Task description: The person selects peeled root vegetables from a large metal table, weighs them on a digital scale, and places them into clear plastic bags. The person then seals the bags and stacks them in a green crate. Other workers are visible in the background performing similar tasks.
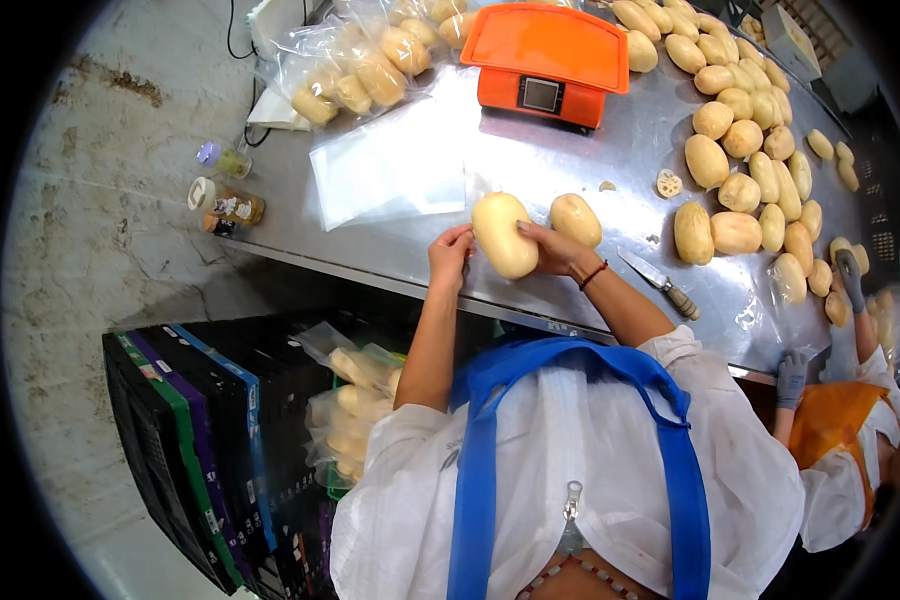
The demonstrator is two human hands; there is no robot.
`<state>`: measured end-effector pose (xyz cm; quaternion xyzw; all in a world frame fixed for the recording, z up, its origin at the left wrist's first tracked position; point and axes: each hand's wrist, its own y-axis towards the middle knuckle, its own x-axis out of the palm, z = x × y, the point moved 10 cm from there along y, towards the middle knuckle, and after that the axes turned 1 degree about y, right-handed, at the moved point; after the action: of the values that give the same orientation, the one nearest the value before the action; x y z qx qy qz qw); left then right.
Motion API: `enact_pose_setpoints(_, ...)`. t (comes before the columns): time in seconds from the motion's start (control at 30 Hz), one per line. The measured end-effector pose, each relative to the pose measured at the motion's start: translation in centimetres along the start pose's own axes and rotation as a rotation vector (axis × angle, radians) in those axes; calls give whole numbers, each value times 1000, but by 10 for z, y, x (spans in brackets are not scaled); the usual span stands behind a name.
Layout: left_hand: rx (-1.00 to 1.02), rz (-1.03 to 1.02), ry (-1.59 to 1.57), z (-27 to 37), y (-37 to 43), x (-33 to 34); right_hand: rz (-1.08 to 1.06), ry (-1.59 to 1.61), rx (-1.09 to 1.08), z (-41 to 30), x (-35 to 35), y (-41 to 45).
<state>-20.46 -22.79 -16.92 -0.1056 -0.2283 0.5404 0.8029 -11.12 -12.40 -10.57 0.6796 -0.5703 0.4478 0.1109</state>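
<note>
A thick pale lotus root segment (504,236) is held above the metal table's near edge. My right hand (559,247) grips its right side, thumb on top. At its left side is my left hand (452,255), thumb and fingertips pinched together; whether they pinch the root or a bag edge I cannot tell. A second lotus root segment (576,219) lies just beyond my right hand. A knife with a wooden handle (679,298) rests to the right. Flat clear plastic bags (390,169) lie to the left, and an orange scale (544,56) stands behind.
Many lotus roots (742,139) cover the table's right part, with a cut slice (669,183) beside them. Filled bags (367,67) stand at the back left, jars (232,206) at the left edge. Stacked black crates (217,420) stand below. A gloved co-worker (832,442) is at right.
</note>
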Motion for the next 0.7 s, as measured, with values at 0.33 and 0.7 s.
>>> enact_pose_setpoints(0.33, 588, -28, 613, 90, -54, 44, 229, -377, 121, 4, -14, -7)
enact_pose_setpoints(0.7, 590, -129, 596, 108, -80, 62, -209, 531, 27, -9, 25, -5)
